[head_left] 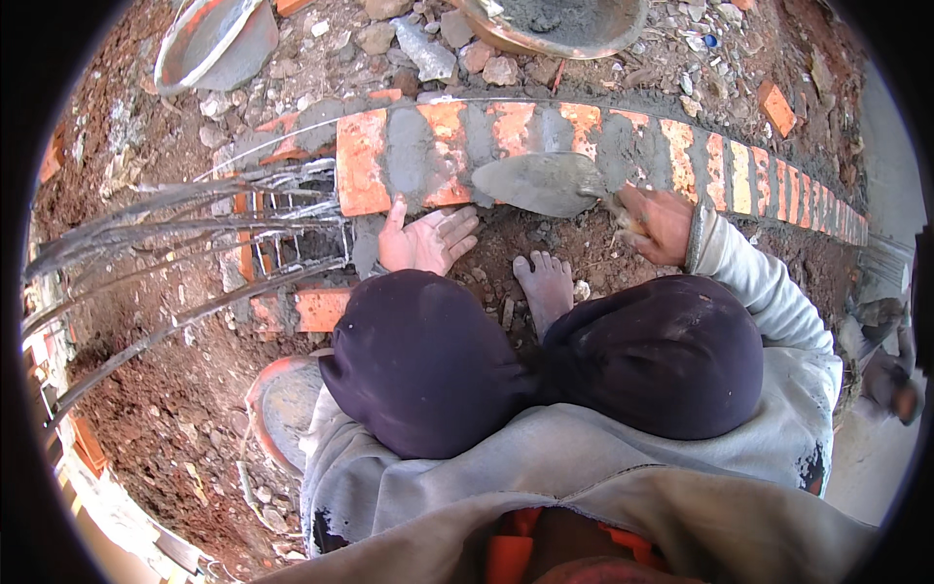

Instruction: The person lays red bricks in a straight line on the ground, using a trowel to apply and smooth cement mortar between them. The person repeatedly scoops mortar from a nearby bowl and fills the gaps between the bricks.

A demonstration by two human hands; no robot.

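Observation:
A low row of orange bricks (362, 161) with grey mortar joints runs across the upper middle. My right hand (660, 224) grips the handle of a steel trowel (540, 183), whose blade lies flat against the wall's near face. My left hand (426, 238) is open, palm up, fingers spread, resting at the foot of the wall just left of the blade. I am squatting: my dark-clothed knees (428, 360) fill the middle, and a bare foot (545, 284) stands on the red soil between them.
Steel reinforcing bars (185, 224) jut out to the left from the wall's end. Two mortar pans lie beyond the wall, a grey one (209, 44) and one with wet mortar (564, 21). Rubble and brick pieces (778, 107) litter the ground. Another pan (277, 409) sits by my left knee.

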